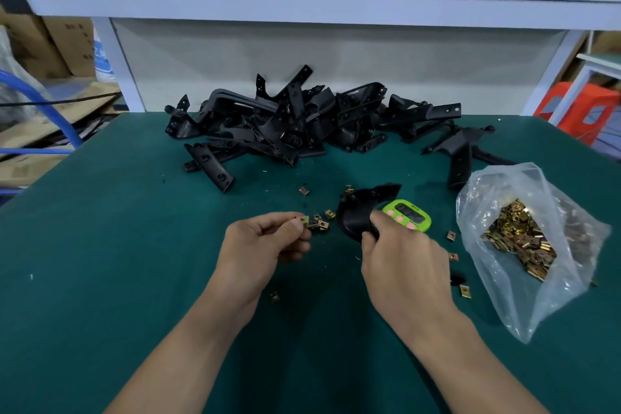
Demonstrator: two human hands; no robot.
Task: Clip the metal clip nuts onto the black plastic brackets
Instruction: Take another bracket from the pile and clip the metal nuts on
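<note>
Brassy clip nut (303, 220) apparently pinched by left hand (265, 242); right hand (403, 255) grips black bracket (356, 212)

We look from a single head-worn camera, facing forward and down over the green table (100, 245). We sit close: the left hand (265, 239) and right hand (403, 255) fill the centre, forearms entering from 7 and 5 o'clock. The bracket pile (302, 118) lies farther off at 12 o'clock.

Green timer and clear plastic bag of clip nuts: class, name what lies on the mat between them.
In the head view, one small brass-coloured metal clip nut lies on the dark green mat between the lime-green timer and the clear plastic bag.
</note>
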